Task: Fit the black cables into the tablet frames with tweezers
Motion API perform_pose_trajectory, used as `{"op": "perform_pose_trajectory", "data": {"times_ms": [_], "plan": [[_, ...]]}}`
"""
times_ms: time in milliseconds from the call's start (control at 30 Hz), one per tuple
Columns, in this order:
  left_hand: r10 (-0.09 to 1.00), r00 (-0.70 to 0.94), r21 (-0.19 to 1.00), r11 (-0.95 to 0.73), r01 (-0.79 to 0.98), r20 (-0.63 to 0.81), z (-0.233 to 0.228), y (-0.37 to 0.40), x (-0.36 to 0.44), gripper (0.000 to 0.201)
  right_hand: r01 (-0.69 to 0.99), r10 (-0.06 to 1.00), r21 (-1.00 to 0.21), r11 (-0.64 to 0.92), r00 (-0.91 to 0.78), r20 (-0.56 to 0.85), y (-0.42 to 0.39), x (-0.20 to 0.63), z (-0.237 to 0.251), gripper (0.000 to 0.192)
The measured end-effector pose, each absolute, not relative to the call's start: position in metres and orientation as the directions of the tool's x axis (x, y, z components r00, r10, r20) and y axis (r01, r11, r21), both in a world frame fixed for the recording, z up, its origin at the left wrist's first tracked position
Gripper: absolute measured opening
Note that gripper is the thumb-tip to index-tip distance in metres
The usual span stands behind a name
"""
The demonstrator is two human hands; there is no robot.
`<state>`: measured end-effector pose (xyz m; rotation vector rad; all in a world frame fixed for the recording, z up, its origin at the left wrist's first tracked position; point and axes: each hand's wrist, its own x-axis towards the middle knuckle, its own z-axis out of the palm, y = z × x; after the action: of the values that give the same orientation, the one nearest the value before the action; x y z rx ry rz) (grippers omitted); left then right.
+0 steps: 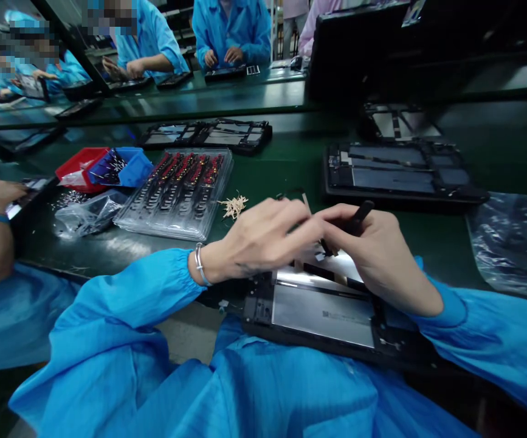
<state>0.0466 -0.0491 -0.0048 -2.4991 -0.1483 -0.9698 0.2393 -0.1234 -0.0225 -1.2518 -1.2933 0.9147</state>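
An opened tablet (322,310), its silver battery plates showing, lies in front of me at the table's near edge. My right hand (377,243) is closed around a slim black tool (361,218), whose kind I cannot make out for certain. The tool slants down between the fingers toward the tablet's upper part. My left hand (267,234), with a bracelet at its wrist, reaches over the tablet's upper left. Its fingers are bent together against the right fingertips, above a small white piece (320,257). What the left fingers pinch is hidden and blurred.
Left of my hands stand a clear tray (176,194) of small red-and-black parts, a red bin (81,167), a blue bin (133,167) and a plastic bag (90,213). Pale strips (234,207) lie nearby. Another opened tablet (395,170) is behind, plastic film (513,237) right. Co-workers sit around.
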Motion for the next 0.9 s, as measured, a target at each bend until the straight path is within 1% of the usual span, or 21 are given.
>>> {"op": "perform_pose_trajectory", "data": {"times_ms": [33,67,133,200,300,433,500,533,567,600,633,700,767,800,833,900], "plan": [[0.024,0.759,-0.351,-0.877,0.328,0.650,-0.003,-0.050,0.045,0.025,0.228,0.965,-0.951,0.207,0.113,0.237,-0.124,0.240,-0.022,0.013],[0.081,0.773,-0.344,-0.862,0.371,0.629,-0.001,-0.050,0.044,0.026,0.290,0.947,-0.920,0.263,0.104,0.304,-0.125,0.240,-0.022,0.010],[0.149,0.804,-0.349,-0.845,0.406,0.576,0.002,-0.053,0.043,0.027,0.391,0.903,-0.846,0.362,0.078,0.422,-0.126,0.239,-0.023,0.007],[0.186,0.821,-0.365,-0.828,0.427,0.539,0.003,-0.056,0.043,0.026,0.458,0.872,-0.788,0.410,0.055,0.486,-0.127,0.238,-0.024,0.007],[0.184,0.827,-0.413,-0.797,0.442,0.531,0.003,-0.064,0.046,0.027,0.505,0.864,-0.755,0.419,0.032,0.502,-0.127,0.237,-0.025,0.008],[0.110,0.812,-0.507,-0.731,0.456,0.573,-0.001,-0.071,0.052,0.028,0.510,0.867,-0.757,0.410,0.040,0.497,-0.125,0.236,-0.026,0.011],[0.071,0.801,-0.521,-0.725,0.451,0.594,-0.002,-0.066,0.051,0.029,0.498,0.879,-0.776,0.387,0.055,0.474,-0.124,0.236,-0.026,0.011],[0.073,0.793,-0.512,-0.727,0.458,0.605,-0.002,-0.062,0.049,0.029,0.487,0.888,-0.791,0.369,0.066,0.455,-0.123,0.236,-0.026,0.011],[0.103,0.784,-0.493,-0.725,0.480,0.612,-0.002,-0.055,0.045,0.029,0.471,0.899,-0.810,0.349,0.077,0.432,-0.122,0.237,-0.026,0.011],[0.161,0.780,-0.468,-0.720,0.512,0.605,-0.001,-0.047,0.040,0.027,0.451,0.909,-0.830,0.327,0.091,0.408,-0.121,0.238,-0.026,0.010],[0.246,0.777,-0.439,-0.709,0.552,0.580,-0.001,-0.038,0.034,0.025,0.427,0.917,-0.851,0.306,0.107,0.384,-0.121,0.238,-0.027,0.010],[0.451,0.766,-0.383,-0.678,0.628,0.459,-0.001,-0.018,0.020,0.021,0.376,0.931,-0.887,0.267,0.139,0.339,-0.119,0.241,-0.028,0.011],[0.617,0.741,-0.352,-0.653,0.671,0.266,-0.002,0.001,0.006,0.023,0.338,0.943,-0.912,0.232,0.153,0.296,-0.118,0.244,-0.030,0.014],[0.665,0.726,-0.346,-0.649,0.678,0.174,-0.003,0.009,0.000,0.026,0.327,0.947,-0.919,0.220,0.155,0.282,-0.117,0.245,-0.032,0.016],[0.691,0.716,-0.343,-0.652,0.677,0.099,-0.004,0.016,-0.005,0.028,0.323,0.950,-0.923,0.212,0.153,0.272,-0.117,0.246,-0.033,0.018],[0.694,0.720,-0.339,-0.680,0.650,-0.011,-0.005,0.025,-0.013,0.029,0.321,0.951,-0.923,0.213,0.149,0.271,-0.117,0.248,-0.034,0.019]]}}
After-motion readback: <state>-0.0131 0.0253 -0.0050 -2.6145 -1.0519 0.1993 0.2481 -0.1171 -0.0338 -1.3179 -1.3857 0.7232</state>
